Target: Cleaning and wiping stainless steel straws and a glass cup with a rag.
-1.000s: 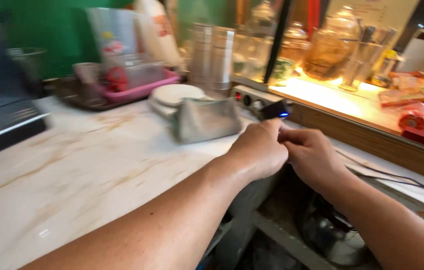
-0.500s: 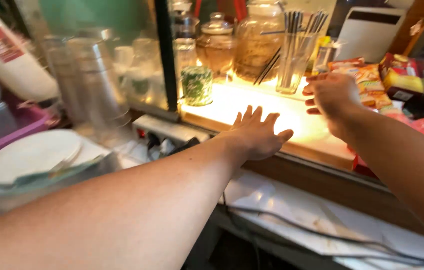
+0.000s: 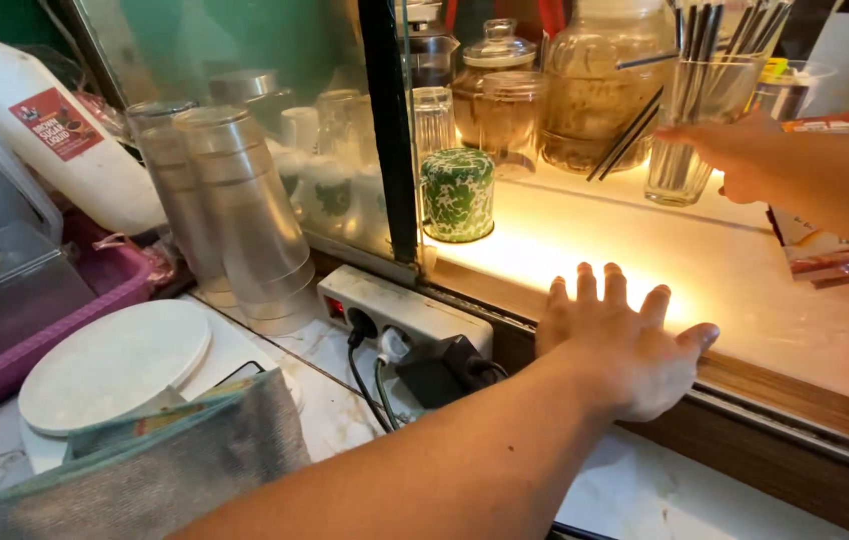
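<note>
With the left hand [image 3: 624, 350] spread flat and empty on the lit shelf edge [image 3: 744, 375], the clear glass tumbler of dark straws [image 3: 696, 125] at one o'clock could be toppled by the open, empty right hand [image 3: 734, 150] beside it.

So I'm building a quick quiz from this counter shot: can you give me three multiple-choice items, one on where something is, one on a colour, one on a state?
1. Where does the left hand rest?
A. on the lit shelf's edge
B. on the white round scale
C. inside the purple tray

2. What colour is the small lidded tin?
A. red
B. green and white
C. plain black

3. How is the left hand held?
A. in a fist
B. pinching a straw
C. flat, fingers spread

Answers: 1 A, the palm lies on the glowing ledge. 2 B, it has a mottled green and white pattern. 3 C, all fingers are splayed and hold nothing.
</note>
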